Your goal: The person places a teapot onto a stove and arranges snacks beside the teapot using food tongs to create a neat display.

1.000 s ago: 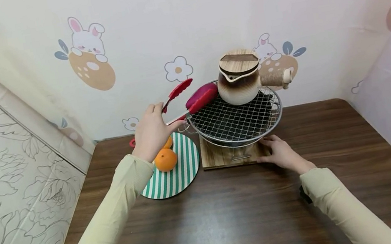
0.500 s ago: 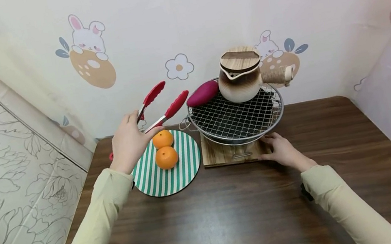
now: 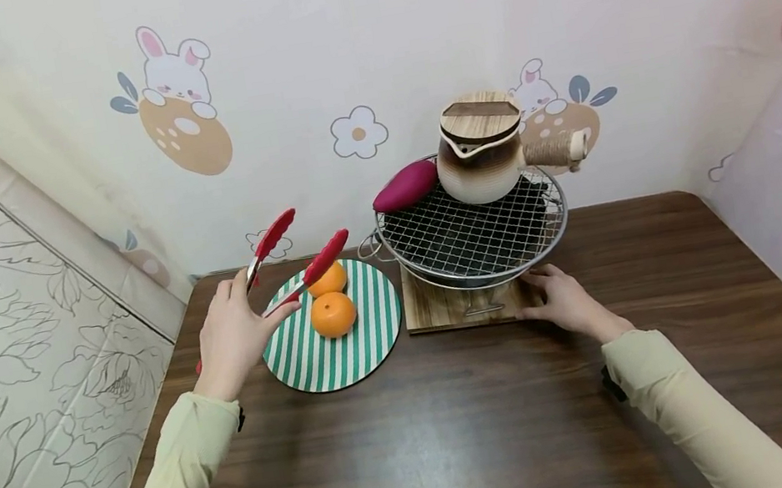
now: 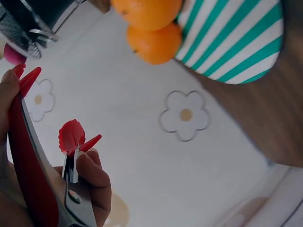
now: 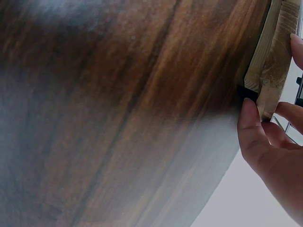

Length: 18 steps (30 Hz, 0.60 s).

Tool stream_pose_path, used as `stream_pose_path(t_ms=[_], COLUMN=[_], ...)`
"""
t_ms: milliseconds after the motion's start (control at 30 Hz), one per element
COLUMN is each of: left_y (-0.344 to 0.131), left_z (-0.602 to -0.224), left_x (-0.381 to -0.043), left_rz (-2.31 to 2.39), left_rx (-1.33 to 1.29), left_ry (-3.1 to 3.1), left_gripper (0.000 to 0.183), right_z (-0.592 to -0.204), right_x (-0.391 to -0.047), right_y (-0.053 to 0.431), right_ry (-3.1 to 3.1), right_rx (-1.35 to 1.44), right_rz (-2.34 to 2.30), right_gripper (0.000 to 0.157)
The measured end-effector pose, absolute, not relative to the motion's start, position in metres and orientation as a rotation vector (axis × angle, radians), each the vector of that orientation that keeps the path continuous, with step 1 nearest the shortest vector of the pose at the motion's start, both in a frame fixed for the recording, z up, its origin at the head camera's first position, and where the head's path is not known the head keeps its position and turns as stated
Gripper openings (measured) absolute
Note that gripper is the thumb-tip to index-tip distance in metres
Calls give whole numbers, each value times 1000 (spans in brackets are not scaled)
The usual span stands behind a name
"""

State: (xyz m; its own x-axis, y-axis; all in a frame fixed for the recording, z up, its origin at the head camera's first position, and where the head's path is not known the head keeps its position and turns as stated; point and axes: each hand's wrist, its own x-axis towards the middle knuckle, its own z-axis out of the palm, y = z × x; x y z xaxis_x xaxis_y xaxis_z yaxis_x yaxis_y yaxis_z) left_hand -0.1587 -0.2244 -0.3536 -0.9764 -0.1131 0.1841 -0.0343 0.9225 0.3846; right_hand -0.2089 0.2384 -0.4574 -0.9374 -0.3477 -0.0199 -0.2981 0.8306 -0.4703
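My left hand (image 3: 232, 335) holds a pair of red-tipped tongs (image 3: 321, 259), their two arms spread apart with nothing between the tips. In the left wrist view, thumb and fingers lie along opposite arms of the tongs (image 4: 28, 161). Beneath and beyond the tips, two oranges (image 3: 333, 315) rest on a round green-and-white striped mat (image 3: 368, 344). My right hand (image 3: 568, 303) grips the corner of a wooden board (image 3: 439, 308) under a round grill (image 3: 469, 236); the right wrist view shows fingers pinching the board's edge (image 5: 277, 61). A purple sweet-potato-shaped item (image 3: 407, 186) lies on the mesh.
On the grill's back stands a ceramic pot (image 3: 482, 171) with a wooden lid and a twine-wrapped side handle (image 3: 550, 153) pointing right. A wire loop (image 3: 372, 248) juts from the grill's left. The brown table (image 3: 406, 444) meets a patterned wall (image 3: 274, 67).
The tongs have come off the purple item, leaving it on the mesh. My left hand has moved left and down with the tongs, toward the oranges. My right hand stays at the board.
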Motion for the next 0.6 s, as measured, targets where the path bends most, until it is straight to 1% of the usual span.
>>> stream_pose_path(t_ms=[233,400,600], left_y=[-235,-240,-241], left_z=[-380,-395,-410], left_x=[-143,-133,-124], left_rz=[-552,-557,-562], left_rx=[137,150,164], left_ry=[-2921,-2946,-2968], left_gripper=[99,104,99], right_z=[-457,-457,-457], right_x=[-209,-208,-209], right_y=[238,238,238], right_ry=[2892,2897,2896], right_rx=[-514,-515,-512], right_rz=[-730,-728,-730], right_gripper=[76,76,76])
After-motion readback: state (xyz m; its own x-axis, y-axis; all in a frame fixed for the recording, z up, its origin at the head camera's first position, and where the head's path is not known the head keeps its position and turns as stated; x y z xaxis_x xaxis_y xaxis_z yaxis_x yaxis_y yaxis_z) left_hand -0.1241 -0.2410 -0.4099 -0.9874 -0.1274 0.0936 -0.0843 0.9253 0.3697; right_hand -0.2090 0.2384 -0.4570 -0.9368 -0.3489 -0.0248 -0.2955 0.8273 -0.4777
